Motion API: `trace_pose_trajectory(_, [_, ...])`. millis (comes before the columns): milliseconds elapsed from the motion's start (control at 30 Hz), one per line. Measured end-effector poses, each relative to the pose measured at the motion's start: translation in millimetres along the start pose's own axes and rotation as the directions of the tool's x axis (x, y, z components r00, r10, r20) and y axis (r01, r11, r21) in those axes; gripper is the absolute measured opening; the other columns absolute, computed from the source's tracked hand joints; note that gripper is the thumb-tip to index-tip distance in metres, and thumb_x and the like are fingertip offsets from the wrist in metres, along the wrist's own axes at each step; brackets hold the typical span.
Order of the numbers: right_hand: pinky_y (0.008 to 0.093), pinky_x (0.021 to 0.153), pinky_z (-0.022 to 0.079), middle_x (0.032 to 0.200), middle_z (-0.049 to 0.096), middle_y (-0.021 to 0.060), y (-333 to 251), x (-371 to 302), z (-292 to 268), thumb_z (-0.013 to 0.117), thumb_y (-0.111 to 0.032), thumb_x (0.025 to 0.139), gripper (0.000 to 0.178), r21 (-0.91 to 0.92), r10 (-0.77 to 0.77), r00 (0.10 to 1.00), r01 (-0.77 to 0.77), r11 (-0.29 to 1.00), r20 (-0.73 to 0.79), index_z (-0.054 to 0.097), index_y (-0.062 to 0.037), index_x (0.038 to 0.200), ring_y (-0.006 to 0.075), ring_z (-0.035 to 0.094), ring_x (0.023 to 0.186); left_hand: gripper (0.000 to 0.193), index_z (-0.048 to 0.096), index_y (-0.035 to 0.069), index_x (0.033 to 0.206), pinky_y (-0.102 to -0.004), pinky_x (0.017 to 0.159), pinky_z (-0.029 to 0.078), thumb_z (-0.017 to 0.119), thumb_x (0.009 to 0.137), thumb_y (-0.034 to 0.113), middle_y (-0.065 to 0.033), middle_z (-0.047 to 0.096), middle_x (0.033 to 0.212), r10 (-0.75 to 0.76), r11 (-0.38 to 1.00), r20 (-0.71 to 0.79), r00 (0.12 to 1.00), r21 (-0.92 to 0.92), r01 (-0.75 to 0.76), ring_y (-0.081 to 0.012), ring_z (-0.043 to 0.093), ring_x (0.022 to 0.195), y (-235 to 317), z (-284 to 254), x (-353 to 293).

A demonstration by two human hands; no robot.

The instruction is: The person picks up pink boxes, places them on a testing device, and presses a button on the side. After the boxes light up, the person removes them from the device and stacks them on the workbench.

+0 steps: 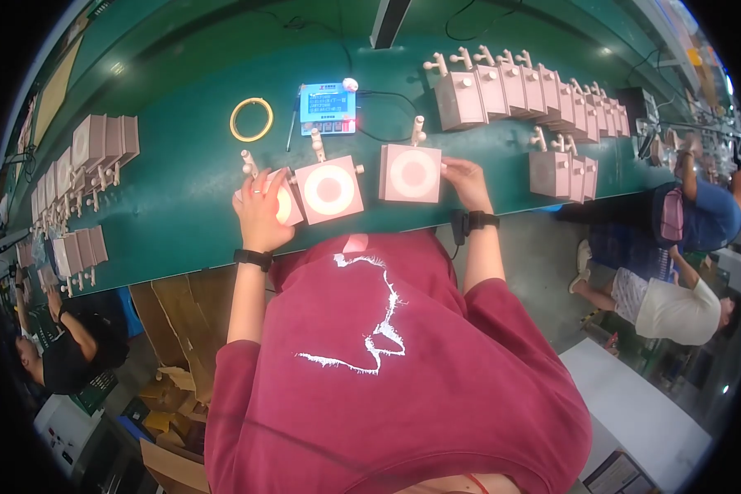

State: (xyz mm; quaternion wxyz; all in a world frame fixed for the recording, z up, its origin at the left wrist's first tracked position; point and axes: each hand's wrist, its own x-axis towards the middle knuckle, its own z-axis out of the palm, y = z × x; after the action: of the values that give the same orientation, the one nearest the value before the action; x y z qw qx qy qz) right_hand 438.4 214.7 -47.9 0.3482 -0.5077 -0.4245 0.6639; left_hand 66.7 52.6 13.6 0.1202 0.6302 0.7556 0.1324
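Three pink box-shaped devices, each with a round disc on its face and a knobbed stem at the top, lie in a row before me. My left hand (262, 210) is closed over the left device (286, 202), whose disc glows warm and is partly covered by my fingers. The middle device (306, 198) has a bright ring and a small knob on its right side; neither hand touches it. At the right device (410, 174), with a paler disc, the fingertips of my right hand (467, 183) pinch at its right side. What exactly they grip there is hidden.
Behind the devices stand a blue meter with a screen (328, 103), a yellow tape ring (251, 119) and a pen (291, 125). Similar devices stand in rows at right (490, 90) and left (90, 142) on the green table (189, 198). Other people work at both sides.
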Motion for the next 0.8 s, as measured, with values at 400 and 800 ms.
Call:
trace_pose_trajectory(400, [0.0351, 0.065, 0.049, 0.083, 0.067, 0.0188, -7.9, 13.9, 4.8, 0.054, -0.021, 0.094, 0.03, -0.538, 0.185, 0.981, -0.19, 0.822, -0.063, 0.066, 0.005, 0.085, 0.0216, 0.066, 0.077, 0.085, 0.048, 0.025, 0.134, -0.0547, 0.1, 0.028, 0.067, 0.051, 0.014, -0.0095, 0.046, 0.133, 0.021, 1.0, -0.022, 1.0, 0.012, -0.02, -0.0364, 0.037, 0.125, -6.5, 1.3, 4.2])
trace_pose_trajectory(800, [0.0422, 0.077, 0.047, 0.1, 0.062, 0.0262, -37.3, -18.7, 21.3, 0.053, -0.031, 0.094, 0.035, -0.938, -0.516, 0.841, 0.029, 0.346, -0.165, 0.06, 0.0019, 0.104, 0.0399, 0.06, 0.091, 0.085, 0.05, 0.024, 0.131, -0.0523, 0.096, 0.03, 0.07, 0.049, 0.017, -0.0116, 0.049, 0.131, -0.008, 1.0, -0.05, 0.999, -0.026, 0.007, -0.0359, 0.041, 0.122, -10.4, 1.7, -10.4])
